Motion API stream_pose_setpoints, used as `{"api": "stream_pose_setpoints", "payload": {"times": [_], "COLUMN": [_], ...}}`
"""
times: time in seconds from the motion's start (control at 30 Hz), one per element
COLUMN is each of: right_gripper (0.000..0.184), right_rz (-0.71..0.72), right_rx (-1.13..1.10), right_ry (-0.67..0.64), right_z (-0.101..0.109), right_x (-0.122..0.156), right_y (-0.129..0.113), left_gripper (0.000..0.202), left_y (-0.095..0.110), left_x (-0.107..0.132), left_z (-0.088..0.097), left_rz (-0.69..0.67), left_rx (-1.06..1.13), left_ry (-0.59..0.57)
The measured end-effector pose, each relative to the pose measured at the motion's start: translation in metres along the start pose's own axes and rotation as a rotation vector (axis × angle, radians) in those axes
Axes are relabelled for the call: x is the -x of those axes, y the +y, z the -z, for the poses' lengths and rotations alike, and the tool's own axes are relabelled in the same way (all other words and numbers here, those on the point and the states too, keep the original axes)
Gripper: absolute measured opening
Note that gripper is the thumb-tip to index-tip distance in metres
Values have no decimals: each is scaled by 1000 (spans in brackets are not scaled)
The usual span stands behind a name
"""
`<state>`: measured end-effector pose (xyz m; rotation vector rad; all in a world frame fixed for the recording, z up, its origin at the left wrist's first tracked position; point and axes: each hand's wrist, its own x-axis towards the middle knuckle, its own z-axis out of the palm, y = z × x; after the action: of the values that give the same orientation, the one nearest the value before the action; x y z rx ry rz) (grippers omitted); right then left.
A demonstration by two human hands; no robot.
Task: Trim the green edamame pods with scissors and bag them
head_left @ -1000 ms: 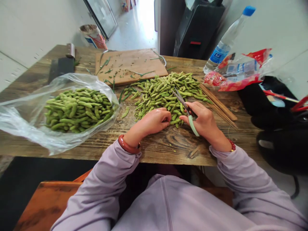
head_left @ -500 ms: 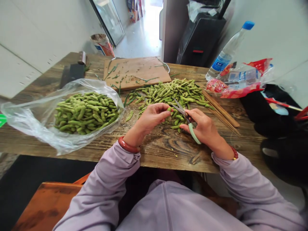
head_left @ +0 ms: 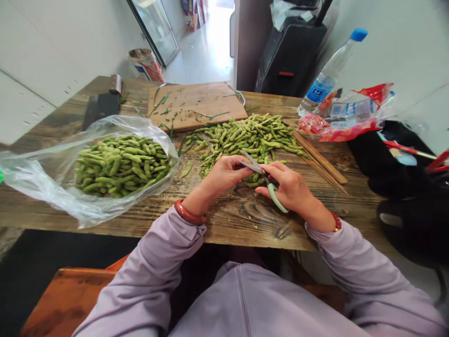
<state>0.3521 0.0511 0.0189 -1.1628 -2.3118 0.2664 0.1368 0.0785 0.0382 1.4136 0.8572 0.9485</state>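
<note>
My right hand (head_left: pixel 291 187) is closed around the pale green handles of a pair of scissors (head_left: pixel 277 199). The scissor blades point left and stand apart, close to the fingertips of my left hand (head_left: pixel 226 175). That hand is pinched on an edamame pod, mostly hidden by the fingers and blades. Just beyond both hands lies a loose pile of edamame pods (head_left: pixel 252 133) on the wooden table (head_left: pixel 231 224). More pods (head_left: pixel 122 164) fill a clear plastic bag (head_left: pixel 84 206) to the left.
Behind the pile is a wooden cutting board (head_left: pixel 199 100) with green scraps. A cleaver (head_left: pixel 101 107) lies at the back left. On the right are wooden chopsticks (head_left: pixel 321 161), a water bottle (head_left: pixel 321 86), red plastic packaging (head_left: pixel 351 133) and a black bag (head_left: pixel 375 164).
The scissor blades have moved left and now overlap my left fingertips, where a green pod tip showed before. My two hands are closer together. The whole view has shifted slightly.
</note>
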Motion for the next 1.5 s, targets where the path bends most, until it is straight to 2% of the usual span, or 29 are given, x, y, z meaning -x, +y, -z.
{"api": "stream_pose_setpoints", "payload": {"times": [0.2, 0.37, 0.6, 0.8, 0.97, 1.17, 1.3, 1.4, 1.5], "right_gripper": [42, 39, 50, 55, 54, 51, 45, 42, 41], "right_rz": [11, -27, -46, -16, 1, 13, 18, -2, -22], "right_rx": [37, 40, -16, -50, -49, -75, -52, -49, -33], "right_ry": [13, 6, 104, 89, 75, 106, 109, 109, 136], "right_z": [0, -1, -2, -3, -4, -5, -4, -3, -3], "right_x": [1, 2, 1, 0, 0, 0, 0, 0, 1], "right_y": [-1, 0, 8, 7, 5, 4, 5, 6, 7], "left_gripper": [17, 18, 24, 31, 31, 31, 30, 28, 24], "left_y": [0, 0, 1, 4, 0, -4, -2, 1, 4], "left_x": [-1, -1, -1, -2, -2, -1, -1, -2, -4], "left_z": [1, 4, 10, 12, 8, 3, 4, 7, 13], "left_rz": [5, 23, 144, 177, 177, 168, 165, 155, 144], "left_rx": [-9, -7, 258, 404, 376, 264, 265, 281, 350], "left_ry": [-6, 32, 137, 183, 156, 70, 77, 127, 275]}}
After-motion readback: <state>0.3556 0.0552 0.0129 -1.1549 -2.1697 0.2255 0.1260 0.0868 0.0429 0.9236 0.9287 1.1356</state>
